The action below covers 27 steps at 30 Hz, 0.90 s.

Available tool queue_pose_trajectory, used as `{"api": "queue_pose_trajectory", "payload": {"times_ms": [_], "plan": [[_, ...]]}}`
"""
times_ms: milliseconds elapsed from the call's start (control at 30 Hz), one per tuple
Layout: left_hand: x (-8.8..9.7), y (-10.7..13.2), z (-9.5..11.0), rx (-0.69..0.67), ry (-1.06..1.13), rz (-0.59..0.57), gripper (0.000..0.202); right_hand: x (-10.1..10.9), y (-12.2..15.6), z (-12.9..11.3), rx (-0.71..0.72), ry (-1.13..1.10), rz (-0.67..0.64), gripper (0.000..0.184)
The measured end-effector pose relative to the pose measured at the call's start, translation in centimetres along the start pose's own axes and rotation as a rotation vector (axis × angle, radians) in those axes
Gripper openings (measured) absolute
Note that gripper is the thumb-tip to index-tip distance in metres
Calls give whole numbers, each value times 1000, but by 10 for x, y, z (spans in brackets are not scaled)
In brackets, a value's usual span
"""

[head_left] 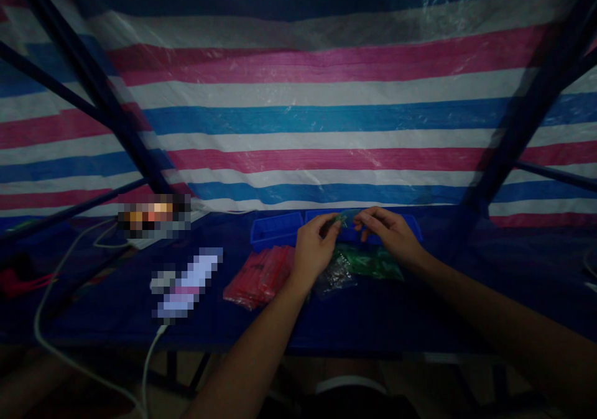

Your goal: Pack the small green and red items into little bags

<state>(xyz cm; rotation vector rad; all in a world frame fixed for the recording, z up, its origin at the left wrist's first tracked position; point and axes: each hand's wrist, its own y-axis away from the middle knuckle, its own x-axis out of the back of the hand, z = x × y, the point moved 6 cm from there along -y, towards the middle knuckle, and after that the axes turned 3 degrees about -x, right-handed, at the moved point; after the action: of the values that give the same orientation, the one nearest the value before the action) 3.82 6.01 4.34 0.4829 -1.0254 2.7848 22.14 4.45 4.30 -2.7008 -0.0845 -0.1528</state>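
Observation:
My left hand (314,245) is closed, thumb and fingers pinching a small green plastic piece (344,220) whose exact kind is too dim to tell. Just to the right, my right hand (388,229) has its fingers bent together in a pinch; whatever is between them is too small to make out. Behind both hands stands a blue tray (414,227), partly covered by them. Below them lie a clear bag with dark contents (336,273) and green plastic bags (377,262). Red plastic packets (259,276) are piled beside my left wrist.
A second blue tray (276,229) stands behind the red packets. On the left of the blue table (373,322) lie a blurred-out phone-like device (191,285) with a white cable (149,357) and a power strip (158,235). Dark metal posts (527,127) frame the striped sheet (317,117).

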Motion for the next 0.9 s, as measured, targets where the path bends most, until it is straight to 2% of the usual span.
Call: {"api": "queue_pose_trajectory", "payload": {"times_ms": [67, 167, 367, 533, 633, 733, 833, 900], "plan": [[2, -1, -5, 37, 61, 30, 30, 4, -1, -2, 53, 50, 43, 26], [1, -2, -9, 53, 116, 35, 34, 4, -1, -3, 105, 74, 40, 26], [-4, -2, -10, 58, 134, -2, 38, 6, -3, 6, 33, 39, 38, 29], [-2, -2, -7, 45, 102, 15, 34, 6, -3, 8, -19, 55, -10, 31], [2, -1, -6, 45, 29, 62, 33, 7, -2, 1, 74, 167, 20, 29], [6, 0, -4, 28, -45, 111, 33, 5, 3, -10, 258, 401, 76, 30], [10, 1, -2, -9, -88, 163, 33, -9, 9, -10, 394, 657, -15, 43], [15, 1, 1, -41, -128, 203, 33, -18, 11, -5, 433, 744, -119, 40]]}}
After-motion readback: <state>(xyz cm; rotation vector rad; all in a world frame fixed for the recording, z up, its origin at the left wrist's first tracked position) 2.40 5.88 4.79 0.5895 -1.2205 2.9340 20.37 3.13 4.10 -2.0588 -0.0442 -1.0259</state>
